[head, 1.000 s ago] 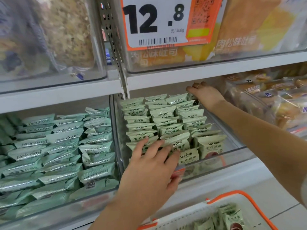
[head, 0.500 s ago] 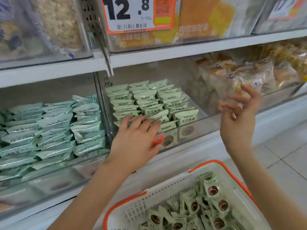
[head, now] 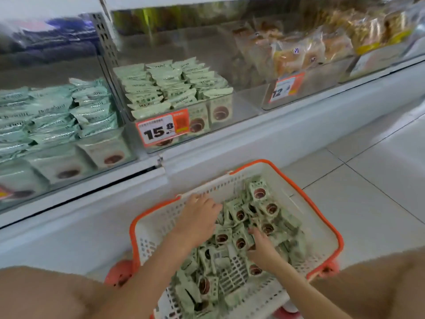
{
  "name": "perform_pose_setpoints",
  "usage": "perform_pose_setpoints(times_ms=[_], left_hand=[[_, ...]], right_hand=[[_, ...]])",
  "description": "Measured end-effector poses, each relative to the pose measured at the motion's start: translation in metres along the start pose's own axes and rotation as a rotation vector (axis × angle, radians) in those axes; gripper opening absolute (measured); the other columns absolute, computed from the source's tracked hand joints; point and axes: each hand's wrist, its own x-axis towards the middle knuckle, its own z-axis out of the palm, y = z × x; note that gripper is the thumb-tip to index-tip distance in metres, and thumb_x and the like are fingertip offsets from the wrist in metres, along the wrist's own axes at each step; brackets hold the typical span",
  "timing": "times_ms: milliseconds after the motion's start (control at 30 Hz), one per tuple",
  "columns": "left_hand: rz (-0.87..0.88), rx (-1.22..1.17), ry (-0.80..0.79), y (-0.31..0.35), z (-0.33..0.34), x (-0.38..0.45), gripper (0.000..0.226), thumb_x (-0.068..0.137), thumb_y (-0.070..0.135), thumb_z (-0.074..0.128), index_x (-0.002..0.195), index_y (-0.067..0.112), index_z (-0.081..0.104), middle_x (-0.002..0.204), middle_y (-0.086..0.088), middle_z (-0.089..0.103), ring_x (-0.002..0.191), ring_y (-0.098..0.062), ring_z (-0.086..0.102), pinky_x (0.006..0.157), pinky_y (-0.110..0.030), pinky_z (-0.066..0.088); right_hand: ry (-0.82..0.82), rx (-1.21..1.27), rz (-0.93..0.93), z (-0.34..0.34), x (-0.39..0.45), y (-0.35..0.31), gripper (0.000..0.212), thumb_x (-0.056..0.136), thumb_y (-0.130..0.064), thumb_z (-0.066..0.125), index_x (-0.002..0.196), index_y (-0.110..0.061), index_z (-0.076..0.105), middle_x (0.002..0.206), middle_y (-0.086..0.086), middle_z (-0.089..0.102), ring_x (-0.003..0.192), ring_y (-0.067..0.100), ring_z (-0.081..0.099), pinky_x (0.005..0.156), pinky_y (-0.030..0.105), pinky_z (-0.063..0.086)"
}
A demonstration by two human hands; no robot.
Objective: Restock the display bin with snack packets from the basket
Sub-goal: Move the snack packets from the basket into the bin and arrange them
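Both hands, left hand point(head: 197, 221) and right hand point(head: 262, 248), rest spread on snack packets point(head: 239, 226) in basket point(head: 322, 217).

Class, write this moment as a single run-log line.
phase: picking | left hand: in basket, on snack packets | right hand: among packets, grip unclear | display bin: partly filled
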Motion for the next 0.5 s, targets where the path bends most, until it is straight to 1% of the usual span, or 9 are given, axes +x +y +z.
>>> perform_pose_setpoints(times_ms=[33, 133, 233, 333, 433, 500], left_hand=[[-0.052, -0.050, -0.081, 0.007, 0.020, -0.007, 0.029, 0.093, 0.017, 0.042, 0.121, 0.019, 0.051, 0.122, 0.001, 0.054, 0.119, -0.021, 0.044, 0.102, -0.039, 0.026], [-0.165, -0.178, -0.256, 0.021, 0.066, -0.031, 0.027, 0.096, 0.019, 0.042, 0.121, 0.020, 0.049, 0.127, 0.000, 0.052, 0.121, -0.021, 0.043, 0.102, -0.040, 0.029], [-0.239, -0.256, -0.396, 0.027, 0.101, -0.048, 0.032, 0.093, 0.020, 0.045, 0.125, 0.021, 0.048, 0.127, -0.001, 0.052, 0.122, -0.023, 0.042, 0.100, -0.042, 0.029], [-0.287, -0.318, -0.457, 0.027, 0.117, -0.052, 0.026, 0.092, 0.019, 0.046, 0.117, 0.018, 0.051, 0.118, -0.002, 0.055, 0.115, -0.024, 0.046, 0.098, -0.041, 0.030], [-0.324, -0.365, -0.484, 0.029, 0.127, -0.051, 0.020, 0.091, 0.020, 0.048, 0.111, 0.017, 0.052, 0.113, -0.001, 0.055, 0.112, -0.022, 0.048, 0.103, -0.041, 0.031], [-0.335, -0.386, -0.521, 0.030, 0.133, -0.052, 0.019, 0.091, 0.020, 0.046, 0.110, 0.018, 0.052, 0.111, -0.002, 0.057, 0.111, -0.023, 0.049, 0.104, -0.041, 0.031]], right_hand=[[-0.025, -0.061, 0.016, 0.006, 0.002, 0.007, 0.072, 0.092, -0.025, 0.059, 0.149, -0.017, 0.015, 0.153, 0.010, 0.022, 0.133, 0.029, 0.037, 0.102, 0.037, 0.043], [-0.158, -0.250, 0.080, 0.019, 0.005, 0.024, 0.080, 0.088, -0.028, 0.061, 0.149, -0.018, 0.010, 0.150, 0.013, 0.026, 0.132, 0.033, 0.035, 0.103, 0.041, 0.041], [-0.249, -0.365, 0.140, 0.035, 0.010, 0.037, 0.085, 0.088, -0.029, 0.062, 0.150, -0.017, 0.005, 0.153, 0.015, 0.017, 0.139, 0.037, 0.022, 0.110, 0.045, 0.032], [-0.276, -0.362, 0.191, 0.045, 0.022, 0.038, 0.094, 0.086, -0.026, 0.065, 0.151, -0.017, -0.002, 0.156, 0.013, 0.008, 0.139, 0.036, 0.022, 0.111, 0.046, 0.031], [-0.245, -0.322, 0.228, 0.053, 0.036, 0.033, 0.096, 0.085, -0.024, 0.068, 0.150, -0.017, -0.002, 0.157, 0.013, 0.001, 0.139, 0.038, 0.023, 0.110, 0.049, 0.031], [-0.266, -0.293, 0.272, 0.061, 0.042, 0.032, 0.101, 0.084, -0.029, 0.069, 0.150, -0.012, -0.006, 0.157, 0.015, -0.006, 0.142, 0.037, 0.018, 0.111, 0.047, 0.026]])
